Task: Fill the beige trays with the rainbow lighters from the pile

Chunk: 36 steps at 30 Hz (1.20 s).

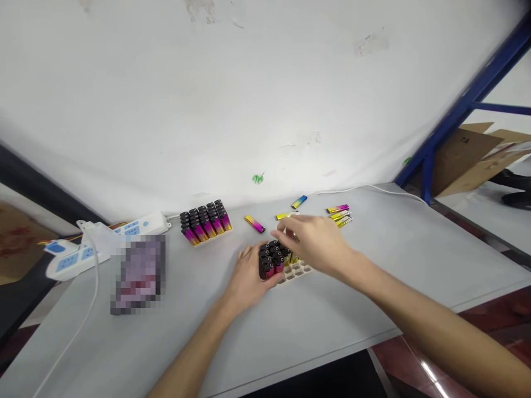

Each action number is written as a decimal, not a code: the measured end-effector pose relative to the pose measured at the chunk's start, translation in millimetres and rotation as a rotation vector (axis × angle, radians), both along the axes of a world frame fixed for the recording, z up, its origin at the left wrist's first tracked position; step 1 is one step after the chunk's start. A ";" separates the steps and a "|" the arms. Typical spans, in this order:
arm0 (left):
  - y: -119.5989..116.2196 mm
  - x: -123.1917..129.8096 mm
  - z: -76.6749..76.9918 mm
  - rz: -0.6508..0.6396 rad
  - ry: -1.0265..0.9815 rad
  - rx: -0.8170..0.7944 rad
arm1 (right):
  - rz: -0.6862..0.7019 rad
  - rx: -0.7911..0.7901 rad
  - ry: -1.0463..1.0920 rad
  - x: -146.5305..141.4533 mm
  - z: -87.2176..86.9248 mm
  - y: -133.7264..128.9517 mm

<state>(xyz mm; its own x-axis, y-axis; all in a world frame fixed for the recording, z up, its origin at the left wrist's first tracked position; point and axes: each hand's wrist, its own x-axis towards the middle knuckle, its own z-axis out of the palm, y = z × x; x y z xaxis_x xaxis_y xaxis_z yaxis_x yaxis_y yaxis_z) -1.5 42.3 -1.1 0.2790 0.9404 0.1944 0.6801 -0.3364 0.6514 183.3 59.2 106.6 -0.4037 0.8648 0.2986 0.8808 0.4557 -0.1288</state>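
My left hand (248, 276) curls around the left side of a cluster of black-topped lighters (272, 255), its thumb along the near side. They stand upright in a cream tray with holes (299, 270), whose near right holes hold nothing. Over the tray's far side is my right hand (317, 239), its fingers bent together in a pinch; whatever is between them is hidden. Just beyond it lie a yellow lighter (285, 216) and a blue-yellow lighter (299, 201). A yellow-pink lighter (254, 224) lies on the table left of these.
Another tray of upright lighters (206, 222) stands to the left. Farther left are a white power strip (141, 225), a cable and a blurred-out object (139, 273). Several loose lighters (339, 214) lie right of my right hand. A blue metal frame (429, 160) borders the table's right end.
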 end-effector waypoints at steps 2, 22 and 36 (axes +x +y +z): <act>0.4 0.0 0.3 0.002 -0.002 0.005 | -0.008 -0.044 0.003 -3.7 1.2 28.4; -1.7 -9.2 5.3 -0.054 -0.003 0.026 | 0.031 -0.498 0.152 -7.0 -45.5 113.7; 3.1 -14.6 1.4 -0.063 0.012 0.015 | -0.091 -0.608 1.454 51.0 -107.9 69.9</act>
<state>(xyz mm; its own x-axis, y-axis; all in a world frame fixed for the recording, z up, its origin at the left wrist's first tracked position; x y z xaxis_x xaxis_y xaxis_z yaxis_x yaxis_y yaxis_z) -16.1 45.4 0.3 0.3401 0.9179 0.2043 0.6652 -0.3884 0.6377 234.3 129.1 -1.3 -0.0350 0.9992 -0.0179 -0.1333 -0.0224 -0.9908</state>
